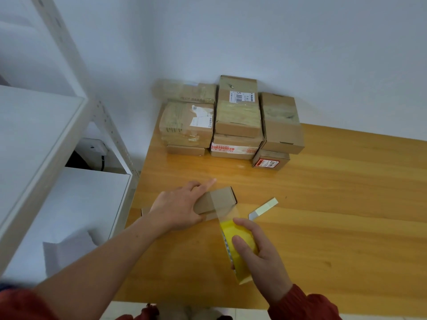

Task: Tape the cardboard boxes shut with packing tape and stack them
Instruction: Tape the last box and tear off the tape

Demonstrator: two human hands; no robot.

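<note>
A small brown cardboard box (219,199) lies on the near left part of the orange wooden desk (335,204). A dark gap shows at its right end and its contents are hidden. At the far edge, against the wall, a stack of taped brown cardboard boxes (235,121) stands closed. The top one bears a white barcode label (242,97), and lower ones carry a red-printed band (231,148) and a red-and-white sticker (268,163), the writing too small to read. The left hand (178,209) presses flat on the small box, forefinger straight. The right hand (261,257) grips a yellow roll of packing tape (227,229), with a clear strip (223,211) running to the box
</note>
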